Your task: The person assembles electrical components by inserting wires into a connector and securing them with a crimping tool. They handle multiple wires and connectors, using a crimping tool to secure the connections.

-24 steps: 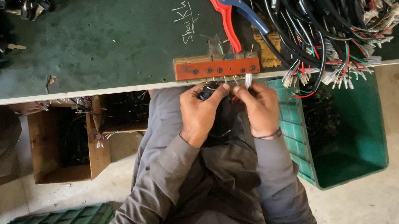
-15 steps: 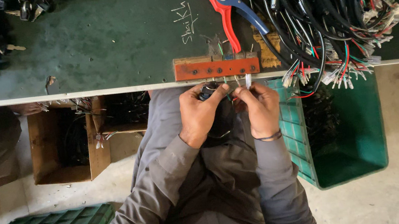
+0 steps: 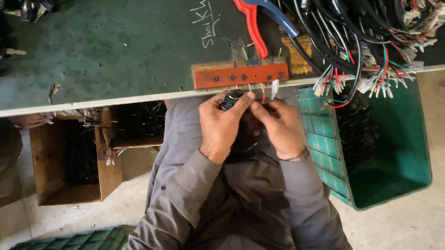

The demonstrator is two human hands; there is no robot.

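Gripping a small black connector point(image 3: 229, 101), left hand point(image 3: 221, 126) meets right hand point(image 3: 279, 127) pinching its wires point(image 3: 263, 93).

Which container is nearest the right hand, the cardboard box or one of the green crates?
The green crate right of the right hand, under the wire bundle.

I see pliers point(image 3: 253, 4) on the desk point(image 3: 113, 48), behind the block point(image 3: 240, 75); wires point(image 3: 366, 13) lie right of them, overhanging a crate point(image 3: 387, 145); a box point(image 3: 70, 159) sits under the desk's left.
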